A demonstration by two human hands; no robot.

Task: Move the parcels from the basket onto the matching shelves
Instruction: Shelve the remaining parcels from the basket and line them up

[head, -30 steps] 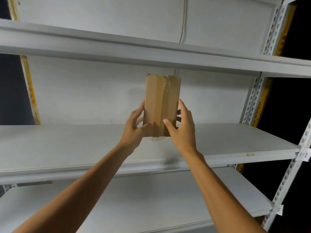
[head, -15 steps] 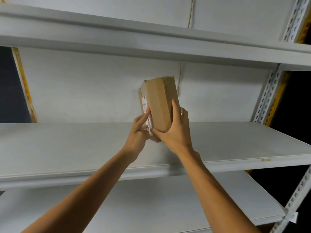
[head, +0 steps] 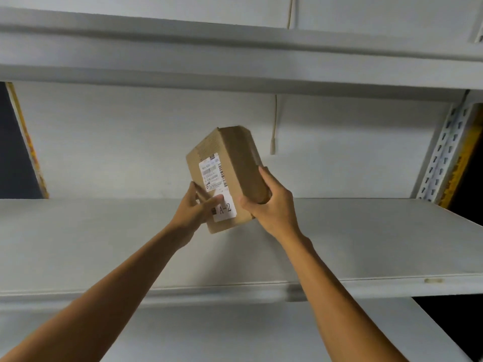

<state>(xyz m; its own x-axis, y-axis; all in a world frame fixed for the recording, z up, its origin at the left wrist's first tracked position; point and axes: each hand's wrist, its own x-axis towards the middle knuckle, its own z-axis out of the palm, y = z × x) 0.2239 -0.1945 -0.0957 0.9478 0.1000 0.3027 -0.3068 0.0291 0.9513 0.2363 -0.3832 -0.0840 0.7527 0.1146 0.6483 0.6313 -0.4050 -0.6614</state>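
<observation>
Parcel (head: pixel 230 165) labelled A-2 is held clear above the middle shelf (head: pixel 104 244), long axis tilted up and leftward, with the left hand (head: pixel 194 210) pinching its lower label face and the right hand (head: pixel 271 205) curled round its right side.

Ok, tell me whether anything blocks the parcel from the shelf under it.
Nothing visible does. The left hand and right hand hold the parcel tilted over the shelf, and only bare board shows beneath it. A cord hangs on the back wall to its right, off the path.
</observation>
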